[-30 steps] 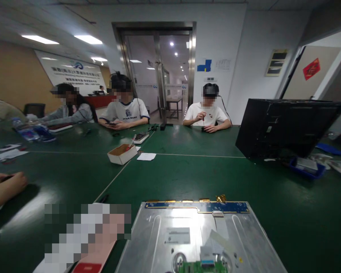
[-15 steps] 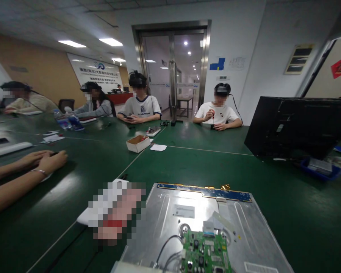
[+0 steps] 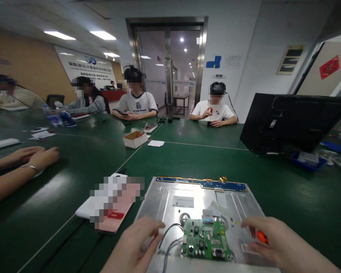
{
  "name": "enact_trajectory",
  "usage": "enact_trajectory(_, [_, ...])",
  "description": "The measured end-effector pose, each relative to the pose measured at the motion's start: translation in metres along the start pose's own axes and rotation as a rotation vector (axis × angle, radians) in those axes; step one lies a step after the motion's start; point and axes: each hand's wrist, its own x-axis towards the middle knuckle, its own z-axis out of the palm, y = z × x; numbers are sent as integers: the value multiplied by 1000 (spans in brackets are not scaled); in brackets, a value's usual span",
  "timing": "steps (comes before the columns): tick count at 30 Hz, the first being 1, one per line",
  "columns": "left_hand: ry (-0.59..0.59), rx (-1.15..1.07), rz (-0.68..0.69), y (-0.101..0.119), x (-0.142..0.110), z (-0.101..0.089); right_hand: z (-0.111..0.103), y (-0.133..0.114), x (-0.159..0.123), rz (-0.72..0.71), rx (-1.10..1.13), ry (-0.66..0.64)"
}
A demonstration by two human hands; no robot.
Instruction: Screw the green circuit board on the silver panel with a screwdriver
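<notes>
A silver metal panel (image 3: 187,197) lies flat on the green table in front of me, with a blue strip board (image 3: 201,184) along its far edge and a green circuit board (image 3: 206,239) near me. My left hand (image 3: 136,246) rests on the panel's near left part, fingers curled beside the grey wires (image 3: 166,242). My right hand (image 3: 275,246) is at the panel's near right corner, closed round an orange-handled tool (image 3: 262,237); its tip is hidden.
A pink and white item (image 3: 113,204) lies left of the panel. A black monitor back (image 3: 290,121) stands at the right, a small open box (image 3: 135,139) mid-table. Another person's forearms (image 3: 19,167) rest at the left. Several people sit on the far side.
The view has tilted down and both my hands have come into view on the panel's near edge. The circuit board now shows fully.
</notes>
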Motion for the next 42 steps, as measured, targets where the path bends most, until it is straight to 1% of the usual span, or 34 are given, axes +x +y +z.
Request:
enact_trajectory(2, [-119,-79,-20,-1,36,11,-5,-4,22,7,-21,21])
enact_trajectory(5, [-283,-102,-63,-3,79,19,-7,-6,39,-1,-39,8])
enact_trajectory(8, [-407,-52,-72,-11,106,24,-4,-5,46,-49,-42,-5])
enact_trajectory(11, [-527,5,-45,-18,118,28,0,-4,49,-113,-28,19])
enact_trajectory(13, [-542,10,-46,-19,120,31,1,-4,50,-138,-9,36])
enact_trajectory(16, [-439,-10,-34,-20,117,36,3,-4,51,-171,14,60])
enact_trajectory(19, [-328,-20,20,-23,112,39,5,-3,49,-191,28,74])
enact_trajectory(22, [-300,64,55,-28,110,39,6,0,45,-177,34,92])
enact_trajectory(26, [-351,176,43,-32,109,36,5,0,41,-129,39,139])
enact_trajectory(29, [-404,188,28,-32,109,34,7,-4,43,-163,10,143])
enact_trajectory(33, [-478,119,46,-31,107,32,14,-9,48,-217,0,142])
enact_trajectory(39, [-602,-12,14,-30,106,25,16,-12,47,-204,1,165])
enact_trajectory(42, [-624,-28,13,-31,106,25,16,-12,47,-183,-60,163])
